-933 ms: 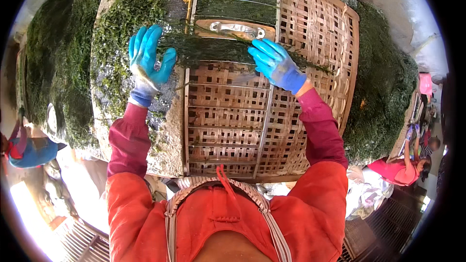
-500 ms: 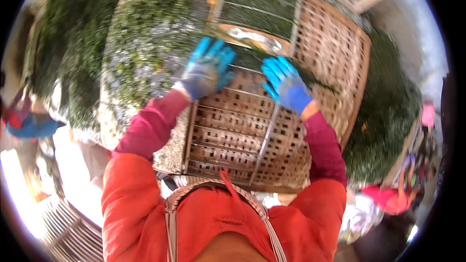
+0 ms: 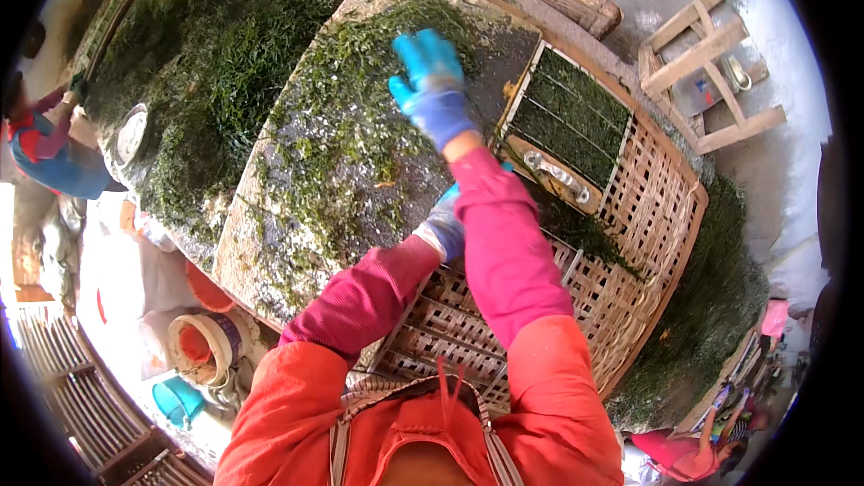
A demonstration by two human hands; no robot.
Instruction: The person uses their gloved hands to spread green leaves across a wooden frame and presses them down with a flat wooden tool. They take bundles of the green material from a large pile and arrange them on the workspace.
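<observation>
- Woven tray (image 3: 621, 297) nearest, wood-edged, out toward 4 o'clock; could snag stray strands in its holes, if dragged across.
- At dead centre, left hand (image 3: 445, 227) tucked beneath right forearm, fingers mostly hidden, cannot tell whether apart or together; could bump, with arms crossed so closely.
- Toward 3 o'clock, dark strand strip (image 3: 583, 230) just beside handled wooden board (image 3: 556, 176); could shift from a brushing sleeve.
- At 12 o'clock, right hand (image 3: 432, 81) over stone-like slab (image 3: 493, 72), thumb apart from fingers, apparently clamped on nothing; contact beneath unclear.
- Toward 10 o'clock, loose greens (image 3: 346, 139) spread thinly on that slab; could spill off its edge from too wide a sweep.
- Toward 2 o'clock, packed greens (image 3: 578, 108) inside slender frame (image 3: 525, 81); could loosen, if knocked.
- Farther, wooden stool (image 3: 697, 56) at 2, co-worker (image 3: 58, 162) at 9; both well apart, so little risk.
</observation>
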